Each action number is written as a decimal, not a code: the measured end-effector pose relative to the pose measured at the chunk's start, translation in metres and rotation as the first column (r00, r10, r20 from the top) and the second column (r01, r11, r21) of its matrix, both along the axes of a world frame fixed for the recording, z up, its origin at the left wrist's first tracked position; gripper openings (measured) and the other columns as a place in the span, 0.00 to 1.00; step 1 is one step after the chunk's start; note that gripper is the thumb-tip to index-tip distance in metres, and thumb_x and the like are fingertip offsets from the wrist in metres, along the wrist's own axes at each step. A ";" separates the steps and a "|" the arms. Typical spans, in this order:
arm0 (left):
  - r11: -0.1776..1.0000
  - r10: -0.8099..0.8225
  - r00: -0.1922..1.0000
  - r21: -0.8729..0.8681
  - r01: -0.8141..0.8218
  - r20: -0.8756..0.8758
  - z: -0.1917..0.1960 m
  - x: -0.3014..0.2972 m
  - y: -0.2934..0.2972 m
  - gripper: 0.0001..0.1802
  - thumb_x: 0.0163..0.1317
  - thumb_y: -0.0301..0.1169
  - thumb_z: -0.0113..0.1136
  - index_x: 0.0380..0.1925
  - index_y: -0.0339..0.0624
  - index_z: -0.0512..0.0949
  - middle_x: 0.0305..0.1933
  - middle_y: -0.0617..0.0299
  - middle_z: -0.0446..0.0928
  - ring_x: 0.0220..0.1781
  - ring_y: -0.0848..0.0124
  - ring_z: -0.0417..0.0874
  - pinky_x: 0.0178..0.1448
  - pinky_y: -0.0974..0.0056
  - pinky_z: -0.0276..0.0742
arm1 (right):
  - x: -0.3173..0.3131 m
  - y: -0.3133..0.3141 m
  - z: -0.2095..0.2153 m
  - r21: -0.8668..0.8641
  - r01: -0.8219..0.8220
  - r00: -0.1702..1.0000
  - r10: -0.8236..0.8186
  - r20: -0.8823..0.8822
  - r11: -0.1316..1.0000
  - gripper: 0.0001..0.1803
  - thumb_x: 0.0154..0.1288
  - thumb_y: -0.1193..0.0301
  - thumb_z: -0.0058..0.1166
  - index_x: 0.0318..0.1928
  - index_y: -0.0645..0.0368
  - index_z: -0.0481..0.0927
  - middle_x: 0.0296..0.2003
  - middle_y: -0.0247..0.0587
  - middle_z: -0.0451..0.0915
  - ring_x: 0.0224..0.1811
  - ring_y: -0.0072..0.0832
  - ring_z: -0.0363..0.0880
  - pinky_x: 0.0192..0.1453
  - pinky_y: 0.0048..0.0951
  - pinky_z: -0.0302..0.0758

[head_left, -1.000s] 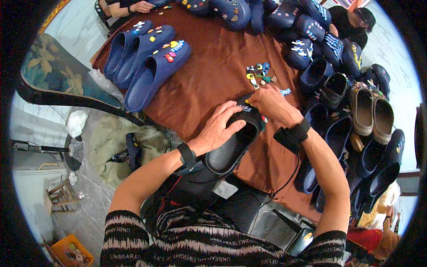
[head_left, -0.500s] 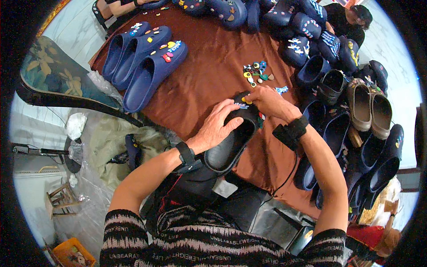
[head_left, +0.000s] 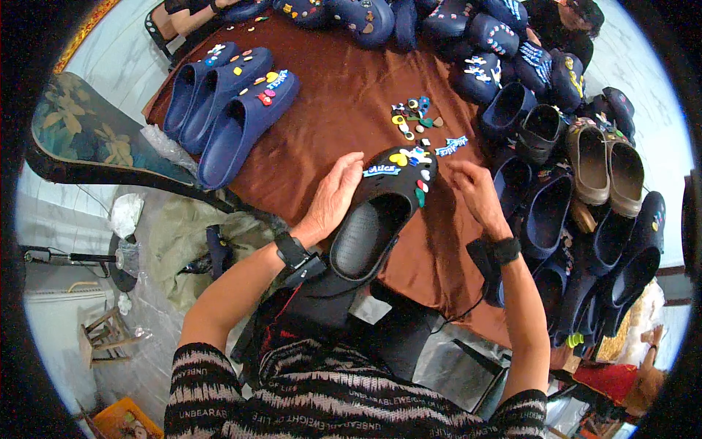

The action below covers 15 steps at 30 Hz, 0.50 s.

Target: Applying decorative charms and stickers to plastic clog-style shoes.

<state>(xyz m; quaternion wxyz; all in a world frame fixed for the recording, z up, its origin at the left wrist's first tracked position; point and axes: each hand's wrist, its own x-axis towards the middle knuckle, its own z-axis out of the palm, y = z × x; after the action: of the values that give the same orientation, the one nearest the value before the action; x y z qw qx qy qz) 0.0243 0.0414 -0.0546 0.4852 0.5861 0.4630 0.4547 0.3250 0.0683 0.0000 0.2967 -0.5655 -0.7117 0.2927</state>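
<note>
A black clog (head_left: 369, 234) stands at the table's near edge, toe pointing away from me. Its top carries a blue-and-white lettered charm, a yellow one, a white one, and red and green ones along the right side. My left hand (head_left: 335, 194) lies against the left side of the toe and holds the clog; its fingertips are partly out of sight. To the right of the toe, my right hand (head_left: 479, 192) is off the clog, fingers loosely bent and apart, with nothing visible in them. Beyond it lie a blue-and-white lettered charm (head_left: 452, 146) and a small heap of colourful charms (head_left: 417, 113).
Brown cloth (head_left: 336, 95) covers the table. Three navy clogs (head_left: 245, 132) with charms stand at the left. Many navy clogs (head_left: 548, 212) and a taupe pair (head_left: 589, 164) crowd the right side. Other people sit at the far corners. A patterned chair back (head_left: 91, 124) is at the left.
My right hand has let go of the toe and moved right and slightly nearer. My left hand has slid from the clog's top to its left side, uncovering the charms.
</note>
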 end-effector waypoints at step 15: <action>0.906 -0.142 0.850 0.279 0.318 -0.508 0.008 0.022 0.002 0.33 0.65 0.32 0.59 0.70 0.42 0.64 0.73 0.43 0.60 0.77 0.46 0.58 0.79 0.50 0.54 | -0.009 -0.060 -0.050 -0.110 0.044 0.995 -0.053 -0.085 0.993 0.20 0.67 0.75 0.53 0.59 0.64 0.76 0.53 0.55 0.82 0.58 0.48 0.80 0.63 0.39 0.73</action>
<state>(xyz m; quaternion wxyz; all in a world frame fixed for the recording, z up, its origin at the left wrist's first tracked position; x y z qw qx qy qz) 0.0467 0.0435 -0.0470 0.2950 0.8087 0.4038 0.3097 0.3160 0.0081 -0.0504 0.3038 -0.5844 -0.6671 0.3481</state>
